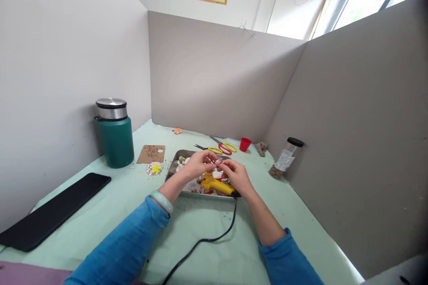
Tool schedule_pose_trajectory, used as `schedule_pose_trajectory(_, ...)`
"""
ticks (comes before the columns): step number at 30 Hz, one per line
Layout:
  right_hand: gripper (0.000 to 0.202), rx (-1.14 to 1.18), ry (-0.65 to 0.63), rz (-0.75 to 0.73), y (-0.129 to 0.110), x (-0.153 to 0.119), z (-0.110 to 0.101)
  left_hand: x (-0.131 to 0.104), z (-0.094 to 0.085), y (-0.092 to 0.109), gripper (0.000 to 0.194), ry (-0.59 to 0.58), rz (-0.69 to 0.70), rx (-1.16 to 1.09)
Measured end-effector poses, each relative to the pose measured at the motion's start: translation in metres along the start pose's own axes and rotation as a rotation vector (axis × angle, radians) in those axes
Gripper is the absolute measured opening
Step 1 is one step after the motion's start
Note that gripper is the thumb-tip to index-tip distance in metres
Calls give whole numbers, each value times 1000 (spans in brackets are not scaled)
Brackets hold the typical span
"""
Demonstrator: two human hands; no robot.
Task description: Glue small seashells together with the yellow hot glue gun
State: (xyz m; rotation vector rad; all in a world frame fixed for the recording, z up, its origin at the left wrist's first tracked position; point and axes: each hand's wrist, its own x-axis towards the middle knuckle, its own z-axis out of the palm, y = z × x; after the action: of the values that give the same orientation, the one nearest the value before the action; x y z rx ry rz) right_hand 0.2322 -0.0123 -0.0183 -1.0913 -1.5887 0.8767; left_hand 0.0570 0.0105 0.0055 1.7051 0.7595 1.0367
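My left hand (199,164) and my right hand (236,176) meet above a metal tray (174,165). Between their fingertips is a small red-and-white speckled piece (218,162), partly covered by the fingers; its kind is not clear. Both hands are closed in a pinch on it. Under my right hand a yellow glue gun (216,184) lies in the tray, its black cord (203,240) running toward me across the table. Small white, green and brown bits lie around it in the tray.
Left stand a green thermos (115,140), a brown card (151,154), a speckled disc with a yellow star (154,168) and a black mat (63,209). Behind the tray are scissors (225,148) and a red cup (245,144). A black-lidded jar (286,159) leans right. Grey panels (214,75) enclose the table.
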Motion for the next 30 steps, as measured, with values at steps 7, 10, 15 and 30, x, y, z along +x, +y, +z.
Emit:
schedule_pose_trajectory(7, 26, 92, -82, 15, -5, -3, -3, -4, -5, 10, 28, -31, -107, -201)
schedule_pose_trajectory(10, 25, 125, -112, 9, -7, -5, -4, -5, -6, 12, 31, -55, -130, -251)
schedule_pose_trajectory(15, 24, 104, -88, -2, -7, -5, -3, -3, -7, 9, 30, -19, -138, -200)
schedule_pose_trajectory(30, 26, 4, -54, -13, -2, -2, -7, 0, -1, -1, 23, 31, -55, -77)
